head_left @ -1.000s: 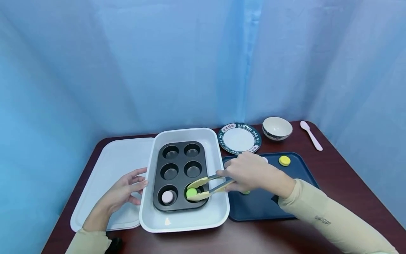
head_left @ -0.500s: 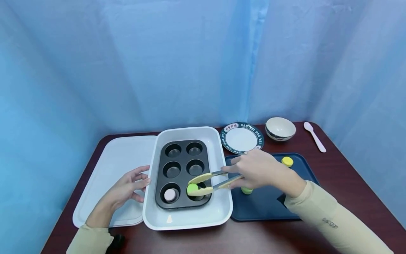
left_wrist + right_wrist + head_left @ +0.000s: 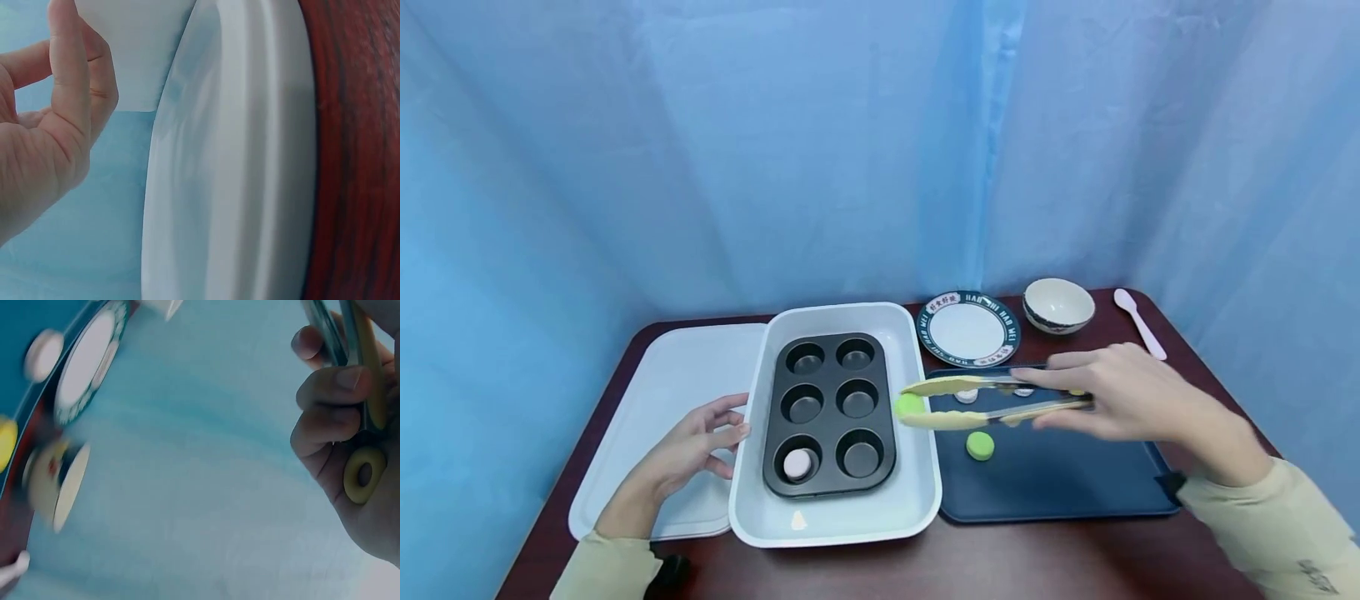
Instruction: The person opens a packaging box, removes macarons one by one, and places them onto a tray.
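- Tongs [image 3: 992, 401] gripped in right hand [image 3: 1131, 400], centre-right of the head view; cream tips pinch a green macaron [image 3: 909, 405] held over the right rim of the white baking dish [image 3: 838, 525], between muffin pan and blue tray.
- Right wrist view: fingers [image 3: 325, 387] curled round the tong arms, hanging loop at the palm; grip closed on the tool.
- Left hand [image 3: 696, 450] lower left, relaxed, holding nothing, fingertips touching the left wall of the white dish; it lies over the white lid [image 3: 655, 400].
- Muffin pan [image 3: 829, 414] sits inside the dish: one pink macaron [image 3: 795, 465] in the lower-left cup, other five cups look empty.
- Blue tray [image 3: 1075, 483] right of the dish carries a second green macaron [image 3: 980, 445], loose, plus two small pale pieces partly hidden behind the tongs.
- Plate [image 3: 967, 327], bowl [image 3: 1058, 305], spoon [image 3: 1138, 322] upper right on the table, untouched.
- Progress judged: early; one cup filled, green piece in transit, several pieces outside the pan.
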### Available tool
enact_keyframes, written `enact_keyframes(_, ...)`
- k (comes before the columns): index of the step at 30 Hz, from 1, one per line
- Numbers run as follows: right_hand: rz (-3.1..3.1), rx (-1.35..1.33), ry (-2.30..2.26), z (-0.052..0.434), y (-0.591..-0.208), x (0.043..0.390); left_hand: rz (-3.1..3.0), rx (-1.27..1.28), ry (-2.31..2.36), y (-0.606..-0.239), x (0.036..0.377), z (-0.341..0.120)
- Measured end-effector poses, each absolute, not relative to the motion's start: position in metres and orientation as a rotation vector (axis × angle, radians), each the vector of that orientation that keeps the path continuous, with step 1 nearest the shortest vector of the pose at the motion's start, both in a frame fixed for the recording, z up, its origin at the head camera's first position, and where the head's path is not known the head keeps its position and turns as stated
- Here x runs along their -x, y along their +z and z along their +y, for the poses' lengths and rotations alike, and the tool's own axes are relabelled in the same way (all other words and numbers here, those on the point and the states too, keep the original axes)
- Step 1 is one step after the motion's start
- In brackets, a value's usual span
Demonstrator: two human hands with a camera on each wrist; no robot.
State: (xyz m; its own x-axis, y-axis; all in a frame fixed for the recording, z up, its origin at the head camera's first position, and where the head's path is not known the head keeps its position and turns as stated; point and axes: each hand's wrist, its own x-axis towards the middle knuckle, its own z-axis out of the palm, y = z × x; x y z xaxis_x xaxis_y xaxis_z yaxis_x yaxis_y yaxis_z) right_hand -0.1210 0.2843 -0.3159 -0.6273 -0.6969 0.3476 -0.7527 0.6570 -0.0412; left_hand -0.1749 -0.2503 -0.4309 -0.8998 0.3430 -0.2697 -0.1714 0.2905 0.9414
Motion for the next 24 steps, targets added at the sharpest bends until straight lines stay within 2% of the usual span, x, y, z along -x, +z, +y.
enact_keyframes(10,-2.736,-0.833,0.130,0.364,-0.341,0.088,2.128,-0.112,1.628,-0.430,0.175,-0.251)
enact_keyframes(16,-2.880,-0.641,0.034,0.387,-0.361,0.077,2.121,-0.134,1.628,-0.429,0.174,-0.253)
enact_keyframes(24,-2.900,-0.610,0.030,0.401,-0.379,0.073,2.098,-0.132,1.640,-0.431,0.174,-0.253)
